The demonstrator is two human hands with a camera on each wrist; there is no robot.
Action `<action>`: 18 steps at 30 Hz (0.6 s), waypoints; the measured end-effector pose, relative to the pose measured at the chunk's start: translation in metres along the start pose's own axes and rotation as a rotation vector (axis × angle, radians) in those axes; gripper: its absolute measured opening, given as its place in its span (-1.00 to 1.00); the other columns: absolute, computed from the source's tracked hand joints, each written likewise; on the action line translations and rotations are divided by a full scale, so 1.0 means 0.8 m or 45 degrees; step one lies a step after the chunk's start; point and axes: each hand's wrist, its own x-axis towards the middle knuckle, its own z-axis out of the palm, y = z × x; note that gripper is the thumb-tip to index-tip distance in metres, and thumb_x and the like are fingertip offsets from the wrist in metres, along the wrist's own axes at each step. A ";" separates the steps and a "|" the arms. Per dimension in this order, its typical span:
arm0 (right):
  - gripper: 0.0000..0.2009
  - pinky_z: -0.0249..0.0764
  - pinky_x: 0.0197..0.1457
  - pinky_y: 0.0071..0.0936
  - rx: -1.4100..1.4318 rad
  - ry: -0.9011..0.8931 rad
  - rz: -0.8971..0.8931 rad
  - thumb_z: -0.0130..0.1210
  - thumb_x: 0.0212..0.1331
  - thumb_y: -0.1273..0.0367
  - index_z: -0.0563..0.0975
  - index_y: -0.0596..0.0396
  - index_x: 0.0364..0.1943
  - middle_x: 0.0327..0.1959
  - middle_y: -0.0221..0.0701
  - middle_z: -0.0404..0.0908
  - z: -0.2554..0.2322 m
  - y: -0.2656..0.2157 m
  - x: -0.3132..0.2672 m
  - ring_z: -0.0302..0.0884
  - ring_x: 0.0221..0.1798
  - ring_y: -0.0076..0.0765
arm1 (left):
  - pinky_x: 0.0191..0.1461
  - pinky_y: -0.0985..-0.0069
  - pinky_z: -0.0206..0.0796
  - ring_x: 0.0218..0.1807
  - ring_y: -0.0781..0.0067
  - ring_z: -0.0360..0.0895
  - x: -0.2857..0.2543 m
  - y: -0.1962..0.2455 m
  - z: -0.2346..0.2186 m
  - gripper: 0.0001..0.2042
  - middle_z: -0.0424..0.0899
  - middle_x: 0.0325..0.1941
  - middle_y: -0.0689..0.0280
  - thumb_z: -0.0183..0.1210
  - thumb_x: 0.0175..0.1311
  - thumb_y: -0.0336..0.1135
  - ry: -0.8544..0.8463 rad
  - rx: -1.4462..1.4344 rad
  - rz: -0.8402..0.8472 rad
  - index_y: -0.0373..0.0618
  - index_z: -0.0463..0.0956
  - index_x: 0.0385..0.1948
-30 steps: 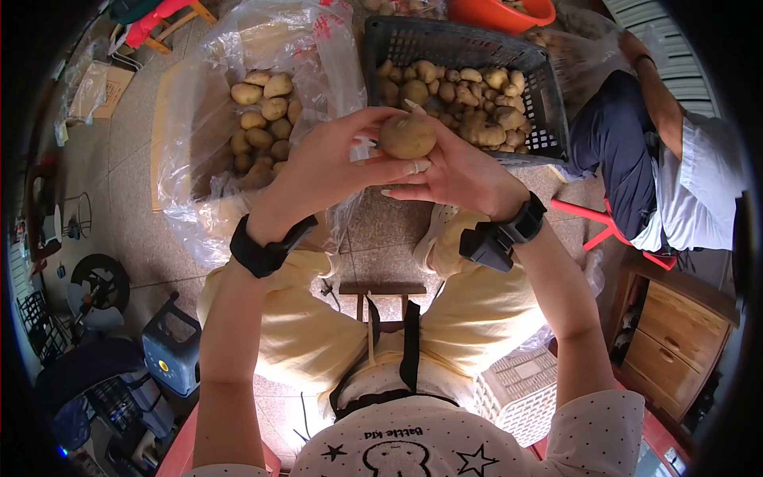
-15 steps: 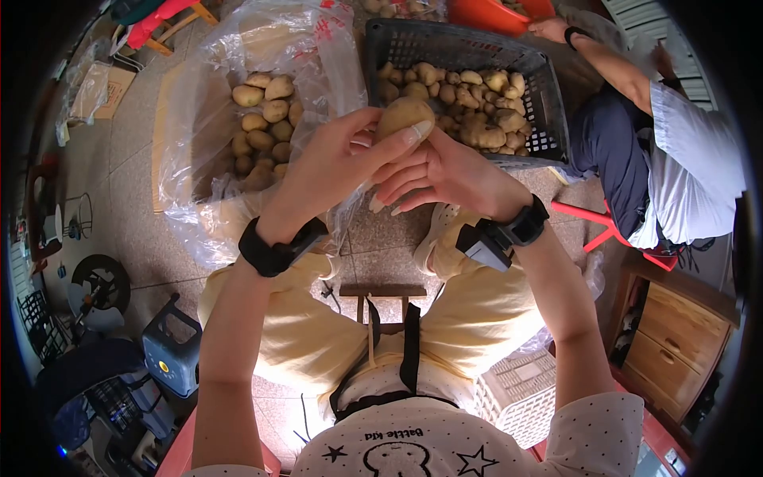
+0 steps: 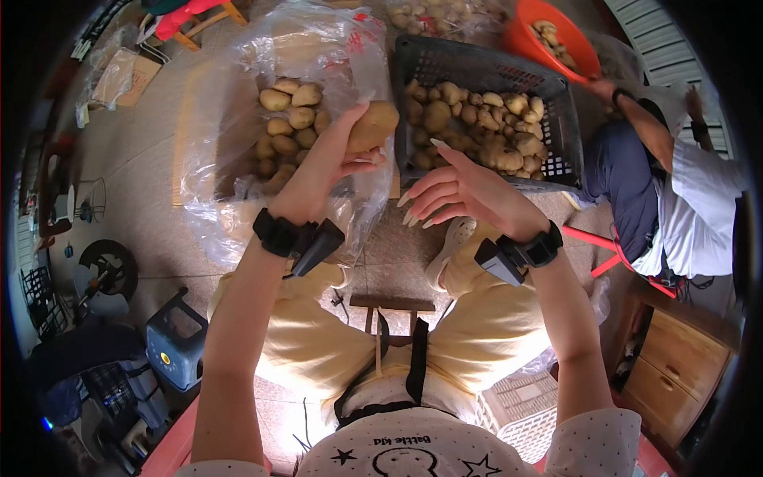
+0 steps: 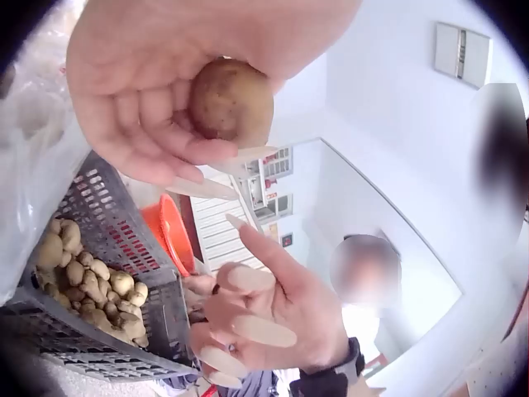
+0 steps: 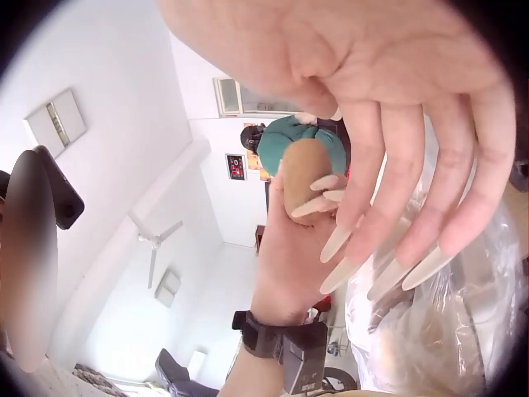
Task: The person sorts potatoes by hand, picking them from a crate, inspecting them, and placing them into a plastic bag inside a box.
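In the head view the left hand [image 3: 322,163] grips one potato [image 3: 373,127] between thumb and fingers, over the right edge of the plastic-lined box. The left wrist view shows this brown potato [image 4: 231,99] against the palm and curled fingers. Apart from it, the right hand [image 3: 477,191] holds nothing, its long-nailed fingers relaxed, in front of the black crate [image 3: 485,60]. Several potatoes [image 3: 284,145] lie in the lined box [image 3: 238,151]; smaller, knobbly ones [image 3: 505,143] lie in the crate.
At the right a seated person [image 3: 636,175] holds an orange basin [image 3: 548,40] with potatoes, tilted beyond the crate. A bag of potatoes [image 3: 445,16] stands behind. A blue stool [image 3: 176,338] is at the left, a wooden cabinet [image 3: 675,358] at the right.
Both hands were together around the potato; the right has let go and moved away, while the left has carried it left. The orange basin has been lifted and tilted by the other person.
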 end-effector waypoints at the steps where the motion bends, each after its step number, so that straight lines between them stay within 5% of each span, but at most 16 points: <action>1: -0.29 0.49 0.09 -0.44 -0.008 0.035 0.004 -0.48 0.41 -0.10 0.58 0.26 -0.12 -0.16 -0.20 0.66 0.001 -0.001 0.000 0.61 -0.09 -0.35 | 0.03 0.52 0.36 -0.23 0.47 0.53 0.004 -0.003 -0.010 -0.49 0.53 -0.34 0.35 -0.05 0.31 0.21 0.026 -0.044 -0.042 -0.14 0.46 -0.18; 5: -0.31 0.49 0.09 -0.44 -0.005 0.032 -0.055 -0.48 0.41 -0.09 0.58 0.24 -0.10 -0.16 -0.21 0.66 0.002 -0.002 -0.001 0.61 -0.09 -0.34 | -0.01 0.51 0.38 -0.23 0.47 0.52 0.043 -0.023 -0.072 -0.46 0.52 -0.35 0.36 -0.03 0.27 0.26 0.125 -0.288 -0.140 -0.14 0.46 -0.20; 8: -0.31 0.44 0.12 -0.40 0.021 0.040 -0.034 -0.48 0.43 -0.08 0.56 0.27 -0.09 -0.20 -0.24 0.65 0.005 -0.008 -0.001 0.59 -0.09 -0.32 | -0.07 0.47 0.40 -0.20 0.40 0.51 0.065 -0.032 -0.121 -0.43 0.54 -0.32 0.33 -0.05 0.24 0.31 0.394 -0.625 -0.236 -0.14 0.43 -0.26; 12: -0.32 0.46 0.10 -0.41 0.005 0.040 -0.105 -0.46 0.42 -0.09 0.55 0.26 -0.07 -0.18 -0.23 0.65 -0.003 0.000 0.004 0.59 -0.08 -0.33 | 0.13 0.44 0.34 0.00 0.40 0.48 0.082 -0.057 -0.174 -0.39 0.55 -0.04 0.30 -0.07 0.26 0.30 0.557 -0.881 0.018 -0.15 0.46 -0.05; 15: -0.33 0.47 0.07 -0.43 0.014 0.018 -0.178 -0.42 0.42 -0.09 0.55 0.24 -0.06 -0.18 -0.22 0.65 -0.007 0.003 0.002 0.60 -0.08 -0.34 | 0.20 0.45 0.29 0.09 0.42 0.44 0.076 -0.055 -0.169 -0.40 0.51 0.07 0.30 -0.09 0.30 0.24 0.518 -0.759 0.034 -0.14 0.45 0.06; 18: -0.35 0.49 0.04 -0.48 0.021 0.003 -0.203 -0.38 0.41 -0.09 0.55 0.23 -0.06 -0.18 -0.23 0.66 -0.006 0.004 0.002 0.61 -0.10 -0.35 | 0.13 0.49 0.35 -0.06 0.45 0.52 0.067 -0.051 -0.130 -0.54 0.58 -0.03 0.32 -0.13 0.40 0.03 0.395 -0.109 0.093 -0.15 0.46 0.05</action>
